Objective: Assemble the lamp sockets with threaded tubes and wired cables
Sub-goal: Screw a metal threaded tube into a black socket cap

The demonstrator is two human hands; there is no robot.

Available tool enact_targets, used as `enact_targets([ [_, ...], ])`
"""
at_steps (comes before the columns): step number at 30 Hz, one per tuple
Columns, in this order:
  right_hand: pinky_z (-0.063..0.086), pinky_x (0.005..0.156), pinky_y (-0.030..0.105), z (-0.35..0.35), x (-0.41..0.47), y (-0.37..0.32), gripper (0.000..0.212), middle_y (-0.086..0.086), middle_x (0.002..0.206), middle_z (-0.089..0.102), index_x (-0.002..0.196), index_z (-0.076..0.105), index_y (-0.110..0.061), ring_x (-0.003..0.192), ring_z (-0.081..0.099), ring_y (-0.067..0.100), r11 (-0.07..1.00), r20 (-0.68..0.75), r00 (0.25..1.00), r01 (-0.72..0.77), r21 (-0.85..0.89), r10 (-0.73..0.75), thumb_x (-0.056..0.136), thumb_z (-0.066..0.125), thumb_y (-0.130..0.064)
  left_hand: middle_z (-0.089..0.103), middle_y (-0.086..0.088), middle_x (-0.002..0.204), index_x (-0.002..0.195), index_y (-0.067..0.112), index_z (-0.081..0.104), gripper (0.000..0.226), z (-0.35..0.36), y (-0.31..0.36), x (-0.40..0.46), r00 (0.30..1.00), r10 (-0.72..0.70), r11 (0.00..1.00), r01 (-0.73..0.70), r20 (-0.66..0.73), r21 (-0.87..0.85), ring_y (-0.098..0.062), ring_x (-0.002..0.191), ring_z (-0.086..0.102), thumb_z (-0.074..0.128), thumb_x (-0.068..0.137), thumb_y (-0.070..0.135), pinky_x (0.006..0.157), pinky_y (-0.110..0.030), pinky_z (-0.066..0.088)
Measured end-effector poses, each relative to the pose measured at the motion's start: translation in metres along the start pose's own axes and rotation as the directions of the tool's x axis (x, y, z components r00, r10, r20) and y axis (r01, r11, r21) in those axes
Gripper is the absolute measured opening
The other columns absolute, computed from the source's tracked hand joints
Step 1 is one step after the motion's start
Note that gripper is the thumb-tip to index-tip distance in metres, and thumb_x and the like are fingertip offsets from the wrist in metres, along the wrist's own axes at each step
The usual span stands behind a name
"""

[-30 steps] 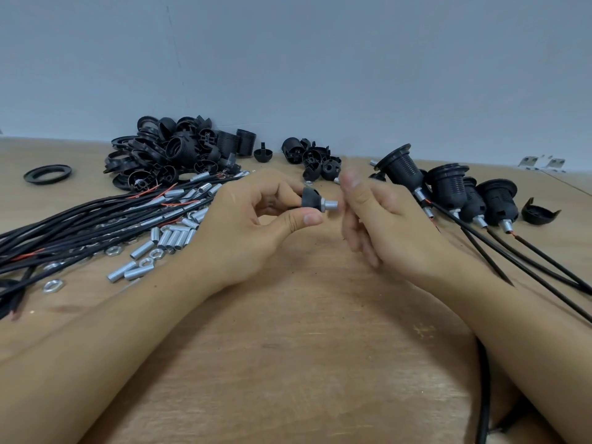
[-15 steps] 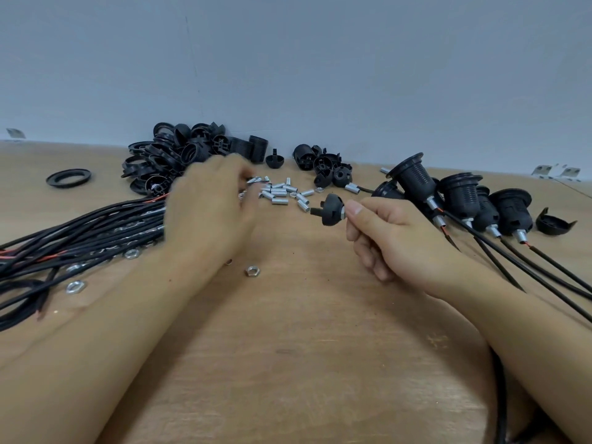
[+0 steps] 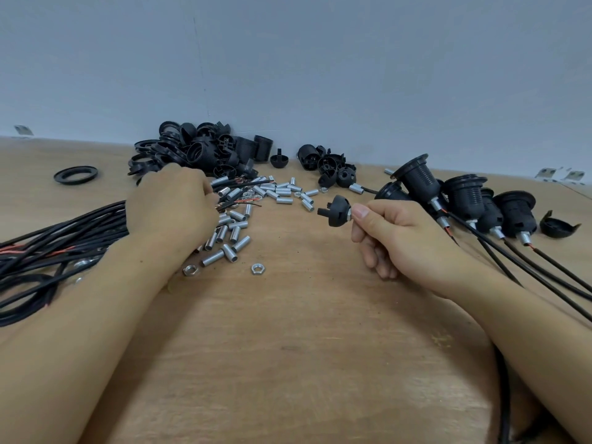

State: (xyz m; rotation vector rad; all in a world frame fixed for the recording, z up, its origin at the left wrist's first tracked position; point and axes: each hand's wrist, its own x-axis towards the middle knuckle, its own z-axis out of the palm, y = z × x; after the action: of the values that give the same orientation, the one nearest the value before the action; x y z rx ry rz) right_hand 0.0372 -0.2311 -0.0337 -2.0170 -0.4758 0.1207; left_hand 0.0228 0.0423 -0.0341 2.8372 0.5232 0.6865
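Fingers of left hand (image 3: 173,206): curled down among the black wired cables (image 3: 61,232) and short silver threaded metal tubes (image 3: 237,216), back of hand toward camera; whether they pinch a cable or tube cannot be told, fingertips hidden. Landmark for positions: the tube scatter on the wooden tabletop (image 3: 288,347).

Left of scatter: cable bundle, red conductor ends showing, runs under the left forearm. Flat black plastic ring (image 3: 75,174) lies far left, alone. Behind scatter, against the wall: pile of black plastic socket shells and rings (image 3: 198,152). Near edge of scatter: two silver hex nuts (image 3: 257,268).

Right of scatter: right hand (image 3: 403,238) held above the table, thumb and forefinger clamped on the silver stub of a black domed plastic socket cap (image 3: 336,211), other fingers curled under. Cap points left, toward the scatter. Further right: row of assembled black lamp sockets (image 3: 464,200) with tubes and cables fitted, lying on the table.
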Motion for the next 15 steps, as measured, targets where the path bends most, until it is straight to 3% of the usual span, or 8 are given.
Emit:
enact_targets([
  [5, 0.039, 0.038, 0.025, 0.0009, 0.0009, 0.0019, 0.040, 0.004, 0.050, 0.057, 0.074, 0.059, -0.014, 0.041, 0.048, 0.017, 1.000, 0.018, 1.000, 0.002, -0.004, -0.002, 0.101, 0.046, -0.040, 0.071, -0.002, 0.086, 0.085, 0.028, 0.073, 0.010, -0.0027, -0.0005, -0.0005, 0.995, -0.005, 0.999, 0.008, 0.095, -0.033, -0.030, 0.083, 0.063, 0.067, 0.092, 0.032, 0.064, -0.034, 0.048],
  [10, 0.039, 0.039, 0.023, 0.0012, 0.0011, 0.0032, 0.039, 0.004, 0.051, 0.058, 0.074, 0.059, -0.015, 0.041, 0.048, 0.017, 1.000, 0.029, 1.000, -0.005, -0.007, 0.005, 0.101, 0.046, -0.040, 0.072, -0.002, 0.097, 0.093, 0.032, 0.073, 0.004, -0.0043, 0.0019, -0.0004, 0.990, -0.001, 1.000, 0.004, 0.144, -0.019, -0.030, 0.095, 0.063, 0.071, 0.090, 0.031, 0.069, -0.035, 0.048],
  [15, 0.039, 0.038, 0.023, 0.0010, 0.0004, 0.0019, 0.039, 0.004, 0.050, 0.057, 0.075, 0.059, -0.012, 0.041, 0.048, 0.017, 1.000, 0.024, 1.000, -0.007, -0.016, 0.007, 0.101, 0.046, -0.039, 0.068, -0.007, 0.105, 0.102, 0.022, 0.071, 0.012, -0.0018, -0.0010, 0.0015, 0.985, -0.002, 1.000, 0.001, 0.170, 0.002, -0.035, 0.100, 0.061, 0.067, 0.092, 0.027, 0.079, -0.042, 0.053],
])
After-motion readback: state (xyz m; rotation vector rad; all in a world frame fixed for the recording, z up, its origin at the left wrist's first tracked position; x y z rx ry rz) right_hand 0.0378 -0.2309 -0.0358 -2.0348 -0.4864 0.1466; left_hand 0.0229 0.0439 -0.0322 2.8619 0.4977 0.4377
